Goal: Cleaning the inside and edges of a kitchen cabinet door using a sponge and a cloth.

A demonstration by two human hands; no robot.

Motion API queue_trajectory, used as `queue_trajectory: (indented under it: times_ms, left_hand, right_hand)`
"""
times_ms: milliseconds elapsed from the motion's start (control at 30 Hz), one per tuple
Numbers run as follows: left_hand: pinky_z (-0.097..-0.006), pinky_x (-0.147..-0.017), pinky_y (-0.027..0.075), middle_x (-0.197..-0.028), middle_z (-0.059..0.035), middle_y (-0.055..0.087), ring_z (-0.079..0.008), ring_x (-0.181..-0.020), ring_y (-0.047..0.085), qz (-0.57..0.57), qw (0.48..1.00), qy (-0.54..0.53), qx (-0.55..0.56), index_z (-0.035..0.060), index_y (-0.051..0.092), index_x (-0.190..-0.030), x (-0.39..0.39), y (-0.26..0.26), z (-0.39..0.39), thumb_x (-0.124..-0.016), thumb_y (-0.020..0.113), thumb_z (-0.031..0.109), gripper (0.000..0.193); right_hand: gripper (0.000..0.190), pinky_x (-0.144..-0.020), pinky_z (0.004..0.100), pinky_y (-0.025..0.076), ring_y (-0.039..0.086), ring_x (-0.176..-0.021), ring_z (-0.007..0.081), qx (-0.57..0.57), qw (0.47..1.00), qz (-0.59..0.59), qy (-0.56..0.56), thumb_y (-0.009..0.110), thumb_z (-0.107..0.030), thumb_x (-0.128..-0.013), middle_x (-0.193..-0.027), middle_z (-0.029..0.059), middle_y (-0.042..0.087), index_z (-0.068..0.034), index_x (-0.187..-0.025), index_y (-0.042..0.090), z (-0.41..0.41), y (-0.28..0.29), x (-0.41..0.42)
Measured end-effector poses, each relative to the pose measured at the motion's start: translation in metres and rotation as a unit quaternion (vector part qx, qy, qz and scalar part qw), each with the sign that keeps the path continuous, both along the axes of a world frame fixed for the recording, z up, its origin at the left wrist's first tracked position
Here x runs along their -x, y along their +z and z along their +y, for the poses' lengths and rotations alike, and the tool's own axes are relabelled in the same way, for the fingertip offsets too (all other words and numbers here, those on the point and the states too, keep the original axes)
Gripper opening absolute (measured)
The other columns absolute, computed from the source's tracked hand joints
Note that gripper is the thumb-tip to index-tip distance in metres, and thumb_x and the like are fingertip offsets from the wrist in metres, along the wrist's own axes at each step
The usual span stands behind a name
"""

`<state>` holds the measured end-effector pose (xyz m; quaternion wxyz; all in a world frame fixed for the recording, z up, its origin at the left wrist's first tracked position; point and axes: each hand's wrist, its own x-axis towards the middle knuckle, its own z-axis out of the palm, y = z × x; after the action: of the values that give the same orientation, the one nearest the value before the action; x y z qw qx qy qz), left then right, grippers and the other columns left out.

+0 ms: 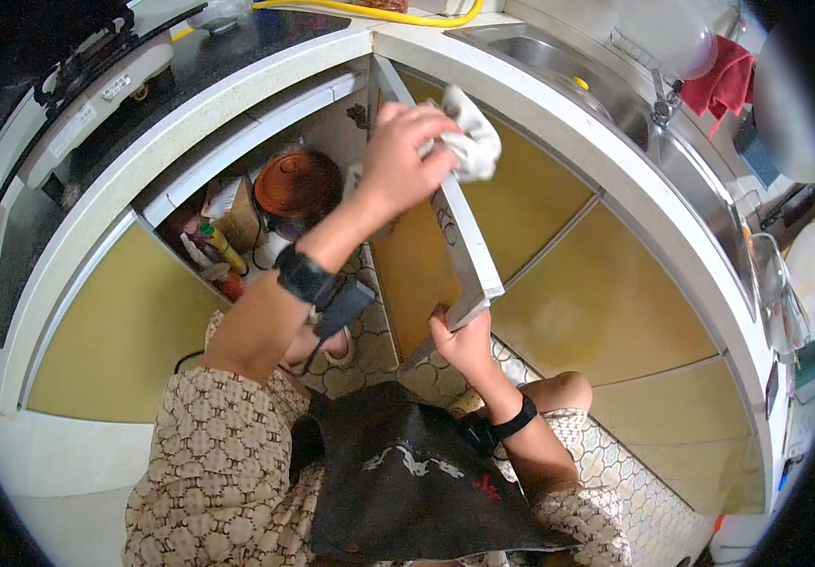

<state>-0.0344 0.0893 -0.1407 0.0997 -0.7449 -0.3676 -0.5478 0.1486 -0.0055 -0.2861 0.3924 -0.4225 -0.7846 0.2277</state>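
Note:
A cupboard door (414,259) with a yellow panel and a pale metal frame stands swung out from the corner cabinet. My left hand (407,156) reaches over the door's top edge and is closed on a crumpled white cloth (477,142). The cloth hangs on the far side of that edge, close to the hinged end. At the door's free end, my right hand (466,344) grips the frame from below its top corner. Some of its fingers are hidden behind the frame.
Inside the open cabinet stand a brown lidded pot (297,184), a cardboard box (231,212) and a yellow bottle (223,248). Yellow cabinet fronts (613,290) flank the door. Above are a steel sink (556,67), a gas hob (95,99) and a yellow hose (379,14).

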Motion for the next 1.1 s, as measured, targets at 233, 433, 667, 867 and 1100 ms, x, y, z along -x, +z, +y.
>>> queue_trajectory:
  times_ms: [233, 433, 667, 867, 1100]
  left_hand:
    - [-0.0369, -0.076, 0.038, -0.085, -0.0085, 0.059, -0.0269, -0.079, 0.051, -0.003, 0.998, -0.065, 0.011, 0.0079, 0.06, -0.082, -0.057, 0.004, -0.095, -0.063, 0.049, 0.014, 0.023]
    - [-0.0367, -0.073, 0.037, -0.089, -0.0052, 0.057, -0.0257, -0.078, 0.049, 0.03, 0.991, -0.13, 0.024, 0.0135, 0.061, -0.081, -0.081, -0.001, -0.13, -0.065, 0.049, 0.026, 0.024]
    - [-0.0358, -0.071, 0.038, -0.085, -0.0053, 0.058, -0.0254, -0.075, 0.048, 0.005, 0.987, -0.163, 0.004, 0.0131, 0.062, -0.077, -0.069, -0.003, -0.08, -0.065, 0.048, 0.023, 0.021]
    - [-0.0353, -0.07, 0.039, -0.082, -0.0071, 0.058, -0.0256, -0.075, 0.049, -0.003, 0.99, -0.138, -0.009, 0.0097, 0.062, -0.074, -0.084, 0.005, -0.039, -0.062, 0.048, 0.018, 0.02]
    - [-0.0342, -0.083, 0.039, -0.089, -0.0109, 0.052, -0.0265, -0.088, 0.051, -0.153, 0.93, -0.321, 0.093, 0.0054, 0.059, -0.085, -0.116, 0.008, -0.069, -0.063, 0.046, 0.001, 0.025]
  right_hand:
    - [0.062, -0.087, 0.0408, 0.039, 0.045, -0.102, 0.0389, -0.002, 0.999, -0.006, 0.036, 0.065, -0.015, -0.061, -0.111, 0.023, 0.047, 0.001, -0.116, 0.042, 0.005, 0.005, -0.004]
    - [0.056, -0.084, 0.0388, 0.041, 0.048, -0.098, 0.0362, -0.048, 0.998, -0.026, -0.031, 0.065, -0.014, -0.061, -0.106, 0.0199, 0.05, -0.001, -0.112, 0.046, -0.004, 0.024, -0.027]
    - [0.05, -0.081, 0.0365, 0.042, 0.051, -0.092, 0.0331, -0.246, 0.953, -0.125, -0.128, 0.066, -0.012, -0.06, -0.101, 0.0164, 0.053, -0.002, -0.107, 0.051, -0.021, 0.084, -0.028]
    - [0.058, -0.086, 0.0336, 0.039, 0.048, -0.099, 0.03, -0.072, 0.985, -0.075, -0.14, 0.067, -0.012, -0.057, -0.107, 0.0147, 0.051, -0.003, -0.112, 0.049, 0.014, 0.047, -0.046]
    - [0.045, -0.081, 0.0319, 0.04, 0.049, -0.093, 0.0253, -0.025, 0.995, 0.009, -0.101, 0.061, -0.01, -0.063, -0.101, 0.0124, 0.052, -0.001, -0.106, 0.05, 0.041, 0.035, -0.061]
